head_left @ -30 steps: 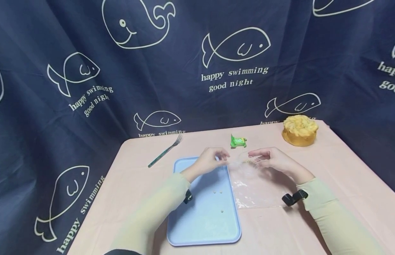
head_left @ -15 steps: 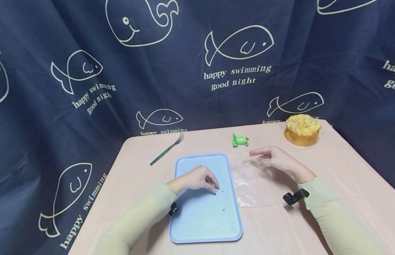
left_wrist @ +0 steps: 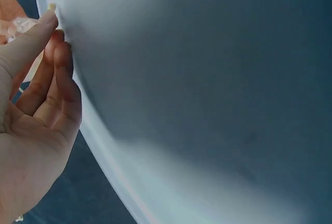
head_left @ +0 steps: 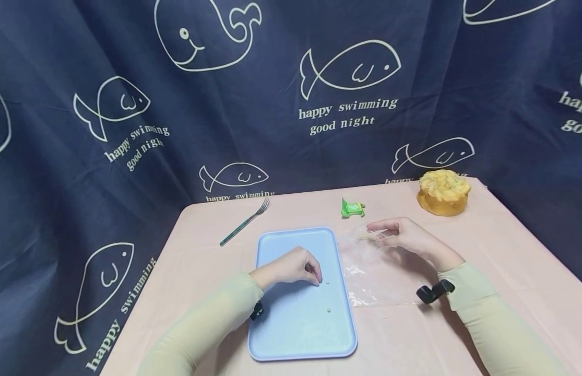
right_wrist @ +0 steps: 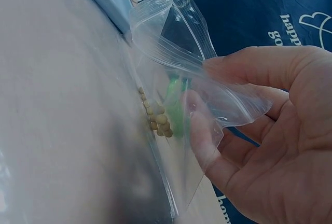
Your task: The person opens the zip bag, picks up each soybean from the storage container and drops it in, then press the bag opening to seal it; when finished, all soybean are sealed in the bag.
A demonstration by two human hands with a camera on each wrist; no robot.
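Observation:
On the blue tray (head_left: 291, 334), two small tan soybeans lie apart, the nearer soybean (head_left: 329, 310) toward the tray's right side. My left hand (head_left: 296, 266) is low over the tray, thumb and fingertips together. A pale yellow soybean (left_wrist: 51, 7) shows right at its thumb tip in the left wrist view. My right hand (head_left: 408, 240) grips the clear zip-lock bag (head_left: 370, 282) by its mouth, which gapes. Inside the bag, several soybeans (right_wrist: 161, 119) gather along one edge, seen in the right wrist view.
Behind the bag lies a small green packet (head_left: 353, 209). A fork (head_left: 245, 222) with a dark green handle rests left of the tray. At the back right stands a round golden bread (head_left: 443, 193). A navy curtain (head_left: 272, 104) hangs behind the pink-covered table (head_left: 187, 271).
My left hand has come away from the bag's mouth, down and left to the beans on the tray. The third bean is now at its fingertips. The right hand keeps holding the bag.

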